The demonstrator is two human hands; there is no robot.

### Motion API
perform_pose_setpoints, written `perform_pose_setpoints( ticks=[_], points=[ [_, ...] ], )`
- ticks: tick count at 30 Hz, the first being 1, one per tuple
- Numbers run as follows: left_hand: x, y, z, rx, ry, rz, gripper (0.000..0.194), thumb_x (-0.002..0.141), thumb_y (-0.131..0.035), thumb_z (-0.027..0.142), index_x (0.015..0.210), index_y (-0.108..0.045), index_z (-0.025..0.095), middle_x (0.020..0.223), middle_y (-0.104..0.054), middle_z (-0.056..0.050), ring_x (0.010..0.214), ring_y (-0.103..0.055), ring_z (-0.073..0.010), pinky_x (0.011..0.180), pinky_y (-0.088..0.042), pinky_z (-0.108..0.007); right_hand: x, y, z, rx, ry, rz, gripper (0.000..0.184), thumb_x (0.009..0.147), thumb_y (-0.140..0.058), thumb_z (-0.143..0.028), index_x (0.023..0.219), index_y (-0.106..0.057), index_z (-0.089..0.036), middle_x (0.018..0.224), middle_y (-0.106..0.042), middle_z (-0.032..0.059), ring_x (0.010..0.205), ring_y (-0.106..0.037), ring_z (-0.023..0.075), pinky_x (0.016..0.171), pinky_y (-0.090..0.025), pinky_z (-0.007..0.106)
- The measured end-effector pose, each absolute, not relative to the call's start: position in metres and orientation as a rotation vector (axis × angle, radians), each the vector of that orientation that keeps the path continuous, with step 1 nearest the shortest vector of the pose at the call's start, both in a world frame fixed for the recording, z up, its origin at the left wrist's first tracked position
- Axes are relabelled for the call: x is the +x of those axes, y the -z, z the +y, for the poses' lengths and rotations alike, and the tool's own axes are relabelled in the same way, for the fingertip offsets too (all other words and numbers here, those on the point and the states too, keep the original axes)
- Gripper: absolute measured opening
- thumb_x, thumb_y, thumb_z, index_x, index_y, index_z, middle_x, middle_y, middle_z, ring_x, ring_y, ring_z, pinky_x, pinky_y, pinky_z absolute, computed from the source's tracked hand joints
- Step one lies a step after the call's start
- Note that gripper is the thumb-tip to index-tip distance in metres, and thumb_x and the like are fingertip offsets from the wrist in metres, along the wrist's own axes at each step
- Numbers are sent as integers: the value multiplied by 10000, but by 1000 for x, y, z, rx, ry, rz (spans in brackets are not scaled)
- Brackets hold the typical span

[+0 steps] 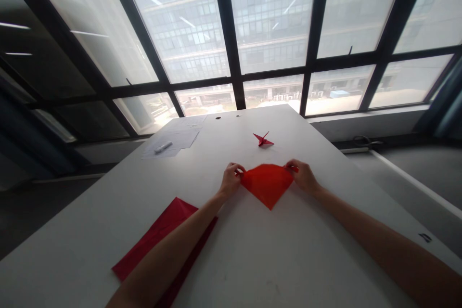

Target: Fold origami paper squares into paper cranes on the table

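My left hand [231, 179] and right hand [303, 176] pinch the corners of a folded red paper diamond [267, 184] on the white counter [274, 260], a red origami crane [263, 140] beyond.

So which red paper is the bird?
It's the small paper bird farther up the table. The orange-red folded paper is held by the left hand and right hand, and the darker red sheet lies flat.

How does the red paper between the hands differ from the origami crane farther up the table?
The folded red paper lies flat; the origami crane rises in sharp points. The left hand and right hand pinch the paper; nothing touches the crane. Both are red.
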State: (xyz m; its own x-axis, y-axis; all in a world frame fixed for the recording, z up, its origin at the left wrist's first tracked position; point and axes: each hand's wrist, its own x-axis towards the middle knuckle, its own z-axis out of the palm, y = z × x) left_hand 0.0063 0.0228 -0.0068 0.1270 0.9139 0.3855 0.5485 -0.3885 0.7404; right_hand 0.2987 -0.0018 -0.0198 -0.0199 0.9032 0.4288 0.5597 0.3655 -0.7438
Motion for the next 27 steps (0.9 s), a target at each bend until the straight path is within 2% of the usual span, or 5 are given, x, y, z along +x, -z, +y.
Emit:
perform_pose_setpoints(
  ticks=[4,12,18,22,27],
  points=[
    [5,11,21,2118,-1157,1364,306,628,-439,-37,729,-640,170,991,-661,-54,958,-633,-177,840,-530,-301,302,19,-1,-1296,-335,-1827,282,797,-495,-131,946,-726,-194,950,-748,65,916,-670,219,912,-480,370],
    [13,-3,5,2366,-1070,1403,493,676,-362,-67,953,-664,207,1176,-694,-23,1148,-608,-167,1141,-325,-418,304,19,-4,-1171,-229,-2253,488,739,-468,-2,1047,-748,-257,1146,-722,20,1167,-608,217,1037,-409,395],
    [24,-17,-17,2462,-859,1216,385,875,-417,115,1114,-676,269,1045,-737,5,993,-669,-159,974,-484,-307,295,11,-14,-1260,-233,-2253,421,770,-468,-36,974,-764,-256,1137,-726,14,1164,-609,204,1064,-396,373],
    [24,-20,-19,2588,-721,1093,275,930,-483,285,1062,-723,263,1123,-715,-37,1140,-611,-207,1046,-434,-357,290,5,-22,-1370,-215,-2139,313,838,-509,-165,1042,-737,-232,1099,-734,42,1050,-655,210,996,-451,349],
    [23,-15,-14,2669,-579,830,637,832,-666,328,1429,-455,263,1417,-528,-71,1321,-481,-233,1116,-372,-373,287,4,-26,-1262,-263,-2189,378,873,-505,-193,1215,-660,-233,1182,-699,56,1088,-641,208,983,-463,336]
  ],
)
